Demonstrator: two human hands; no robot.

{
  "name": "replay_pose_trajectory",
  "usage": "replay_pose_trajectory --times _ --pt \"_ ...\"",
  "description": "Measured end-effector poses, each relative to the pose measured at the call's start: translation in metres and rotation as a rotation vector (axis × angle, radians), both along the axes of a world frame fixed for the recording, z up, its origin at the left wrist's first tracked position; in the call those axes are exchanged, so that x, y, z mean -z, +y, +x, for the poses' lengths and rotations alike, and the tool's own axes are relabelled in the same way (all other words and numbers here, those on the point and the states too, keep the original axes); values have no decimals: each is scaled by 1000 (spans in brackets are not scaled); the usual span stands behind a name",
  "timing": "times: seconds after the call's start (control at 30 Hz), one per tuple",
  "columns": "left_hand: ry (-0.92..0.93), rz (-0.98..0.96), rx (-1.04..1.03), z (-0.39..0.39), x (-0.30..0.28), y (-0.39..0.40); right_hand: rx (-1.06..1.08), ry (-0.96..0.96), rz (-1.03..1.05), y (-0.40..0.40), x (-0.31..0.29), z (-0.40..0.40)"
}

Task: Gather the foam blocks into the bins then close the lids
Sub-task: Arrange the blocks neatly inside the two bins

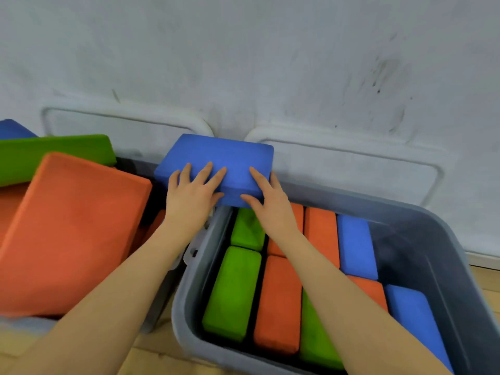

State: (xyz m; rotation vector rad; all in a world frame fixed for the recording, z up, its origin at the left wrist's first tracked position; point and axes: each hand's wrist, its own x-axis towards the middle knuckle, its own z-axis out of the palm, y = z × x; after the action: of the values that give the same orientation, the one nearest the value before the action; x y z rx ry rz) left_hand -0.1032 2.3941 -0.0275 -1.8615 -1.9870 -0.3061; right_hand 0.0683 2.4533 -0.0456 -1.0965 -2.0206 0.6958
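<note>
Forearms, two, bare, reaching up from the bottom edge toward the wall.
Left hand [189,196]: fingers spread flat on top of a blue foam block [216,161], thumb under its near edge, gripping it.
Right hand [266,198]: fingers curled over the same block's near right corner, thumb on its front face, also gripping.
Blue foam block: held level above the gap between the two bins, over the far left corner of the right bin.
Right bin [443,255]: grey, open, standing on a wooden floor [151,345]; holds green, orange and blue blocks packed on edge in rows.
Left bin [159,299]: grey, open; a large orange block [70,228] leans tilted across it, with a green block [54,155] behind that and a blue one at the far left edge.
Lids [351,169]: two, pale grey, raised and leaning against the scuffed white wall [270,63] behind each bin.
</note>
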Motion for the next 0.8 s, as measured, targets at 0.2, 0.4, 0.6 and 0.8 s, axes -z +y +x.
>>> replay_pose_trajectory --times 0.2,0.4,0.6,0.8 --pt "15 152 137 32 -32 -18 119 44 131 -36 -34 47" --pt "-140 156 292 96 -67 -30 204 79 192 -77 -77 119" --pt "-530 96 422 167 -73 -62 311 3 261 -121 -104 180" --pt "-848 -99 469 191 -52 -77 328 42 176 -136 -100 195"
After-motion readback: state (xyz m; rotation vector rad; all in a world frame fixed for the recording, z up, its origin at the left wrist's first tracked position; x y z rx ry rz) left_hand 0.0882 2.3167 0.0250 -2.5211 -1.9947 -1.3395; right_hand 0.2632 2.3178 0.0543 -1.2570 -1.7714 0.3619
